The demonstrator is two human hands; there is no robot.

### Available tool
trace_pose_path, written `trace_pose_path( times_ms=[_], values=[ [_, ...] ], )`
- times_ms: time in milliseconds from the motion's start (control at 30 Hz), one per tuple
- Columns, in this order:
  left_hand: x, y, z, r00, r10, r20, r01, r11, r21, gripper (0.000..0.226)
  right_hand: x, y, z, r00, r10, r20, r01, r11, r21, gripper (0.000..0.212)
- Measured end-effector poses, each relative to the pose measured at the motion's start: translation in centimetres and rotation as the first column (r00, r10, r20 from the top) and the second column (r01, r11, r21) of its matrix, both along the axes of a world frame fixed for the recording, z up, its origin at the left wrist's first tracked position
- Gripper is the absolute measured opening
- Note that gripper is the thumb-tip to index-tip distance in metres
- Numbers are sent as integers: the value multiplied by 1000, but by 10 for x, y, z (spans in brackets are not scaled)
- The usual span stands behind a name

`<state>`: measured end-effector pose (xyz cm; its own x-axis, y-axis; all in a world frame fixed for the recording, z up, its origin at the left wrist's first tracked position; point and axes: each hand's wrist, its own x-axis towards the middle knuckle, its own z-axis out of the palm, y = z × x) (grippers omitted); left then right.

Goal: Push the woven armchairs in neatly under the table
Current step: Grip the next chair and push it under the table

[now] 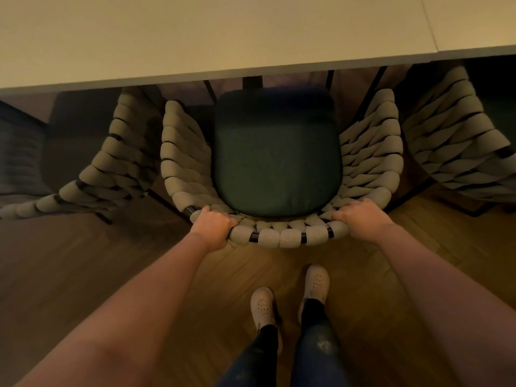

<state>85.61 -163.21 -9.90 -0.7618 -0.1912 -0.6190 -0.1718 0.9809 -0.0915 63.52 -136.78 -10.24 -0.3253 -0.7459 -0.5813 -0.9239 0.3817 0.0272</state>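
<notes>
Fingers point(223, 220) of the left hand point(212, 227) are curling down over the near top rail of the middle woven armchair point(290, 237), left of centre. They are lying close together, not spread; the thumb is hidden. The right hand point(361, 221) is gripping the same rail toward its right end, fingers folding over the weave, also held together. Both forearms are reaching forward, nearly straight.

The middle woven armchair is sitting straight ahead. The far part of its dark green seat cushion point(276, 163) is tucking under the near edge of the table point(195, 37). The backrest and most of the seat are sticking out on the near side. Whether the arm fronts are touching the table cannot be told.

A left armchair point(111, 169) is standing just beside it, looking angled, its back swinging out to the near left. A right armchair point(458, 141) is sitting close on the other side, partly under the table. Two pale shoes point(262, 305) are standing on the wooden floor point(111, 261), just behind the gripped rail.

Step, as a judgement: pushing the middle chair in, roughly halfway. The next move is probably calling for a straight, far-directed push with even force from both hands, keeping the chair square and clear of both neighbours. The left chair is likely needing straightening afterwards.
</notes>
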Motion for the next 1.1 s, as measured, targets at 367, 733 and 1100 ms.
trace_pose_path(
  times_ms=[367,733,1100],
  values=[
    [-52,-29,-2,997,50,-52,-50,999,-14,38,-43,-32,4,997,27,-77,-27,1000,3,47],
    [-75,-36,-3,998,49,-46,-49,999,6,42,-78,-40,-2,996,76,-51,-75,997,23,47],
    [-78,-18,6,990,143,11,-141,986,-83,54,-77,-35,-8,989,84,-118,-86,996,-12,50]
  ],
)
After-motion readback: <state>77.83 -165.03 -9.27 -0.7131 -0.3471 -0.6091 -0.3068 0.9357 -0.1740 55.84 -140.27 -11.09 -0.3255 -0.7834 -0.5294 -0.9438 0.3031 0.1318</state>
